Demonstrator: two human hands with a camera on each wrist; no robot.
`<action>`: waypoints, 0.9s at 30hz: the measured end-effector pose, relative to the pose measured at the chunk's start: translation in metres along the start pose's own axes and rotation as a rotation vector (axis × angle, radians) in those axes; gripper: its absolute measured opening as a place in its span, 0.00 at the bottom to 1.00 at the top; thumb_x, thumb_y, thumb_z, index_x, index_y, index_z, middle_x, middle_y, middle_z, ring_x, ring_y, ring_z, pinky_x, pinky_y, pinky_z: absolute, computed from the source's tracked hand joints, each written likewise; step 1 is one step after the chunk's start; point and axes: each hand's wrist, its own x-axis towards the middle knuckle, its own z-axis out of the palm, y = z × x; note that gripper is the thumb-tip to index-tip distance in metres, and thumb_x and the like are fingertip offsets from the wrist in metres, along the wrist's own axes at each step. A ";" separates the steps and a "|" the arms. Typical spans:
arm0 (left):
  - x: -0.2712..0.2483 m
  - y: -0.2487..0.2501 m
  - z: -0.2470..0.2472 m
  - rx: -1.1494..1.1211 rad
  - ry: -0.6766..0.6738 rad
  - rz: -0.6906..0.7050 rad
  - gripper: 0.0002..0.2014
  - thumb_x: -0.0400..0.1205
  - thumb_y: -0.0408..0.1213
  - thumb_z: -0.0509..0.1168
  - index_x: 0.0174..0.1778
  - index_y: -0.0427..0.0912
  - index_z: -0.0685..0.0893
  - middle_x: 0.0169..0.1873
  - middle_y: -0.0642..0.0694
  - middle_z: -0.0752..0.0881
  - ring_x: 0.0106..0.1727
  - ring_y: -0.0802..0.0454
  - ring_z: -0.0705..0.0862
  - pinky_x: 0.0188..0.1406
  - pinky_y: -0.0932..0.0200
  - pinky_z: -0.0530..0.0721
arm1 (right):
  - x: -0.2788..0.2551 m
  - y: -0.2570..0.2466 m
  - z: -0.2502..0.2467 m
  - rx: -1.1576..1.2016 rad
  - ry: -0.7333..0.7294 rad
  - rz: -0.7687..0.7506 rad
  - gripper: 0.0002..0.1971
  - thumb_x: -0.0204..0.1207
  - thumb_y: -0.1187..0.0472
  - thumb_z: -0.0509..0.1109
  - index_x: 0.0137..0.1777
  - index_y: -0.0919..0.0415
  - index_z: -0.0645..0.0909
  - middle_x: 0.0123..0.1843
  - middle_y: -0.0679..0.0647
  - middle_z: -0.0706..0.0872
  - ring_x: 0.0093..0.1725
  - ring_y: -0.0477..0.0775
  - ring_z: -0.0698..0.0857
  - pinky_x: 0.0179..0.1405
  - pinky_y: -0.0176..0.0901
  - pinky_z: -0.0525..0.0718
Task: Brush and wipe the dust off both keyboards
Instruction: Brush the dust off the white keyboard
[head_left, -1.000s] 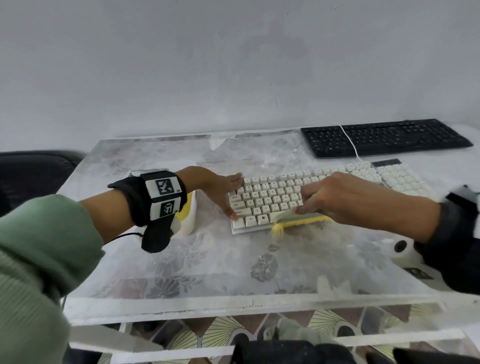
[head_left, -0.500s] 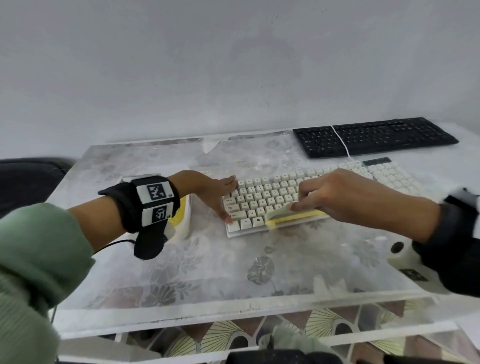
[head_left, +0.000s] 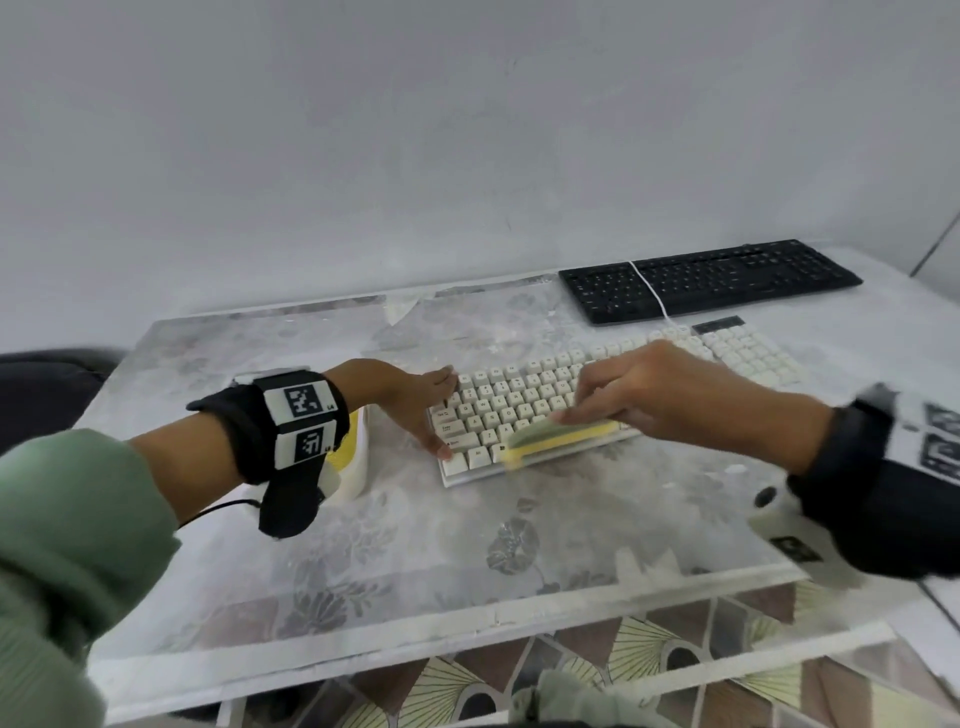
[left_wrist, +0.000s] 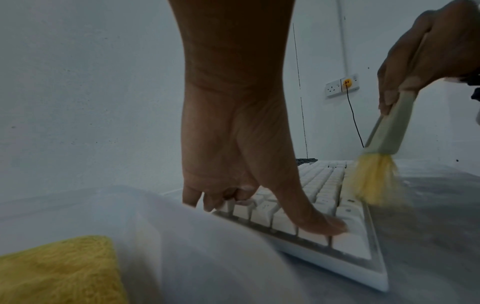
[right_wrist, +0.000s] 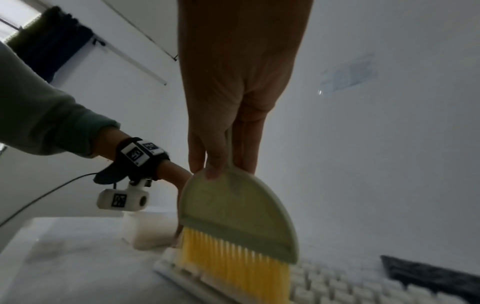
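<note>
Dust brush (head_left: 558, 434) bristles touch the front edge of the white keyboard (head_left: 675, 364), near its left end. The right hand (head_left: 639, 389) pinches the brush handle from above. The left hand (head_left: 415, 400) holds the keyboard's left end, thumb pressed on a corner key. The keyboard runs long from left to right, so I think the brush should sweep rightward. The black keyboard (head_left: 711, 280) lies behind it, well apart from both hands.
</note>
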 end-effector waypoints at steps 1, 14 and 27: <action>0.000 0.001 0.000 -0.002 0.004 -0.001 0.58 0.77 0.60 0.66 0.81 0.31 0.32 0.83 0.40 0.34 0.85 0.46 0.44 0.82 0.50 0.51 | 0.003 -0.004 0.005 0.002 0.008 -0.012 0.12 0.65 0.66 0.71 0.44 0.53 0.91 0.30 0.48 0.85 0.20 0.48 0.80 0.17 0.29 0.71; 0.001 0.027 -0.010 -0.057 0.026 0.011 0.67 0.69 0.63 0.73 0.79 0.41 0.25 0.84 0.39 0.43 0.83 0.40 0.53 0.80 0.44 0.58 | -0.001 0.002 -0.008 0.062 -0.110 0.160 0.10 0.65 0.62 0.72 0.45 0.55 0.91 0.32 0.47 0.87 0.28 0.43 0.82 0.31 0.18 0.69; 0.001 0.021 -0.005 -0.061 0.145 -0.011 0.67 0.65 0.60 0.78 0.83 0.44 0.33 0.76 0.44 0.61 0.74 0.43 0.68 0.73 0.47 0.70 | -0.012 0.007 -0.004 0.059 0.048 0.031 0.08 0.66 0.64 0.74 0.45 0.57 0.91 0.31 0.48 0.86 0.24 0.42 0.80 0.27 0.17 0.67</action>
